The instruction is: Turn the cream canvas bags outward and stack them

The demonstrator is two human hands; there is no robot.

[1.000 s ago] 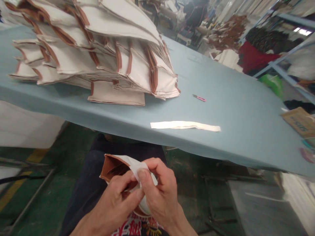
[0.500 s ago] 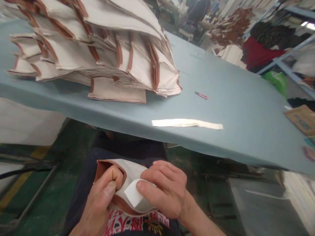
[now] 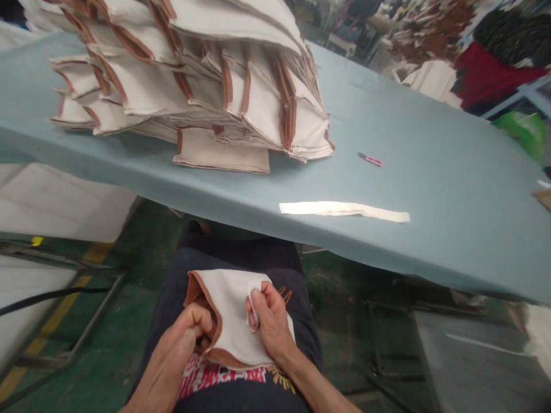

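A cream fabric bag [image 3: 235, 304] with brown trim lies across my lap, its opening facing left. My left hand [image 3: 181, 341] is closed on the brown-edged mouth, fingers partly inside and hidden. Over the bag's right part, my right hand [image 3: 274, 324] pinches a small white piece [image 3: 253, 285], bent into a loop between thumb and fingers. Whether it is cloth or paper I cannot tell. Brown cords [image 3: 284, 294] show just beyond the right hand.
A blue-covered table [image 3: 430, 172] stands ahead, bearing a large pile of cream, brown-trimmed bags [image 3: 150, 92] on the left. A white strip [image 3: 340, 209] lies near its front edge, with pink-handled thread snips [image 3: 371, 159] behind. A grey surface [image 3: 469, 355] is at lower right.
My right hand has drawn back from lying over the white piece and now pinches it, curled upward. More of the bag's front shows. The left hand stays at the mouth. The camera view has shifted left.
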